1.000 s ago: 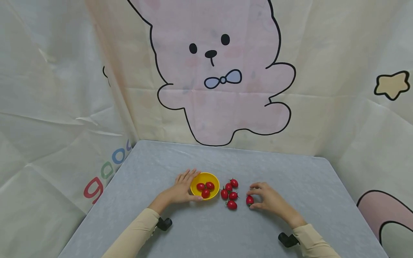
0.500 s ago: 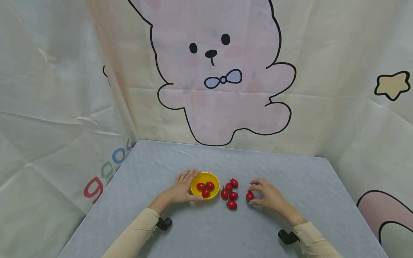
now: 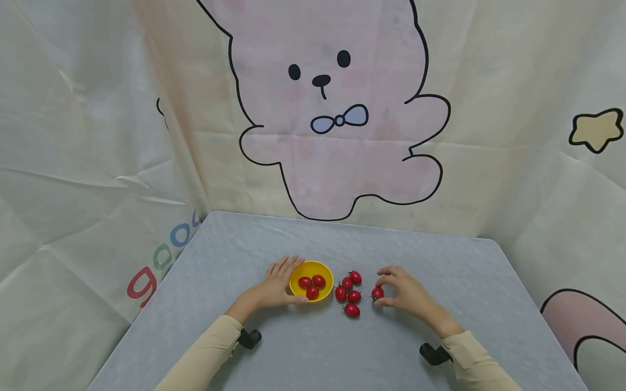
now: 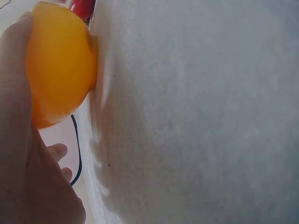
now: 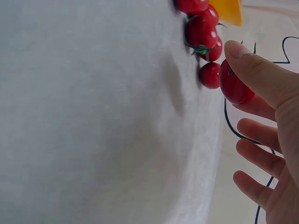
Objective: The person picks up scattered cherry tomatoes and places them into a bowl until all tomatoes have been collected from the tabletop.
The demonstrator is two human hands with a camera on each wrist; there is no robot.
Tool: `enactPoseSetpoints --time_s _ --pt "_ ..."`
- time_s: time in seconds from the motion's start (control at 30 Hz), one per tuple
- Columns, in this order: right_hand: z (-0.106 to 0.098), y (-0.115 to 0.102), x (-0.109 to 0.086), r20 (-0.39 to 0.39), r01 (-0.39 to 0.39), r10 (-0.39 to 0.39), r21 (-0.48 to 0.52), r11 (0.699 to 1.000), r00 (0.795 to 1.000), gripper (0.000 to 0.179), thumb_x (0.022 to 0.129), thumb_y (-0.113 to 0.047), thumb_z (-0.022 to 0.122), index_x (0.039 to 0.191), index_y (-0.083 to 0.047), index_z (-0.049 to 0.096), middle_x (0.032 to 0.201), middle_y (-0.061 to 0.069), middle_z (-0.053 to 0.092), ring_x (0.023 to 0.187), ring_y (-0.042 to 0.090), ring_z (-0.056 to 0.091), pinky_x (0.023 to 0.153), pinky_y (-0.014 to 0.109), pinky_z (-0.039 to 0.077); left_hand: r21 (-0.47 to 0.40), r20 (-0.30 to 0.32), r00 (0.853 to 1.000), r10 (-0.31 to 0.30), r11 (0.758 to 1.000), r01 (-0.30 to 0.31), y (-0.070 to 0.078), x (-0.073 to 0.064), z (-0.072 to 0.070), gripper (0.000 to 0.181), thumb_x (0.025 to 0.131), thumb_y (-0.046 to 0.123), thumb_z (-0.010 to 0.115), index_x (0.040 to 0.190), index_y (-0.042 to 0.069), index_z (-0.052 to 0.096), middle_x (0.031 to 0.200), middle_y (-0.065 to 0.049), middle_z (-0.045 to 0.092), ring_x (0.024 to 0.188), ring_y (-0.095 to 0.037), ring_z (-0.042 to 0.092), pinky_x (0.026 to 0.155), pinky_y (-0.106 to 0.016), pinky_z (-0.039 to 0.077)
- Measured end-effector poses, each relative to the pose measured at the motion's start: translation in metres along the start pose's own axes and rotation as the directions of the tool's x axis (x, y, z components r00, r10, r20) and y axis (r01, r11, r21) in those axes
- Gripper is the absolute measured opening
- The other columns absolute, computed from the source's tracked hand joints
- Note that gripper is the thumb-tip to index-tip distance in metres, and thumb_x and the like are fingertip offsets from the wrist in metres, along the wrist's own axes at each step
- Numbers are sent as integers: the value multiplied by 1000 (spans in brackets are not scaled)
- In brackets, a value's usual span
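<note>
A small yellow bowl (image 3: 295, 282) stands on the table with 3 red cherry tomatoes (image 3: 312, 293) in it. My left hand (image 3: 271, 288) holds its left side, the thumb at the near rim and the fingers at the far rim. In the left wrist view, the thumb lies along the bowl's outer wall (image 4: 60, 65). Between thumb and index finger, my right hand (image 3: 411, 296) pinches a single cherry tomato (image 5: 233, 86), raised off the table; the other fingers are spread loosely. Several loose cherry tomatoes (image 3: 354, 296) lie in a cluster between the bowl and this hand.
A grey cloth covers the table (image 3: 313, 353). Behind it hangs a cream curtain (image 3: 469, 184) with a printed bear, and more curtain stands at both sides. Each wrist carries a black camera mount (image 3: 434, 354).
My right hand has lifted the pinched cherry tomato off the table and moved slightly away from me and left. My left hand stays at the bowl.
</note>
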State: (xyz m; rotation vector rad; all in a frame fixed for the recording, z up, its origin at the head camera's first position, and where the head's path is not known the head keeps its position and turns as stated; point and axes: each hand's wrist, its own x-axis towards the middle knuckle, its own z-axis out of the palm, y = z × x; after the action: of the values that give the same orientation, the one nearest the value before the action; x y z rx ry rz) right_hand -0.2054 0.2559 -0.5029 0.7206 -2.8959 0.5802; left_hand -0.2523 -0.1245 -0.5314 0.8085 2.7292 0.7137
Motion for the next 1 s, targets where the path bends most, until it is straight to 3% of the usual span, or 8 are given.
enactPoseSetpoints --time_s 0.47,1.0 --pt "-6 -15 21 -27 30 -31 -29 999 999 34 69 -43 88 92 -25 70 125 6 66 119 29 59 99 51 52 1 -4 1000 0 1000 0 -1 0 1 109 77 76 63 159 26 13 169 -6 10 156 -37 6 122 -65 4" --pt "-9 -44 52 13 67 -66 -40 997 998 36 74 -48 84 98 -24 72 128 4 64 121 27 57 103 51 50 3 -3 1000 -4 1000 4 -2 0 2 109 77 76 63 160 27 12 169 -5 10 156 -36 5 122 -65 4"
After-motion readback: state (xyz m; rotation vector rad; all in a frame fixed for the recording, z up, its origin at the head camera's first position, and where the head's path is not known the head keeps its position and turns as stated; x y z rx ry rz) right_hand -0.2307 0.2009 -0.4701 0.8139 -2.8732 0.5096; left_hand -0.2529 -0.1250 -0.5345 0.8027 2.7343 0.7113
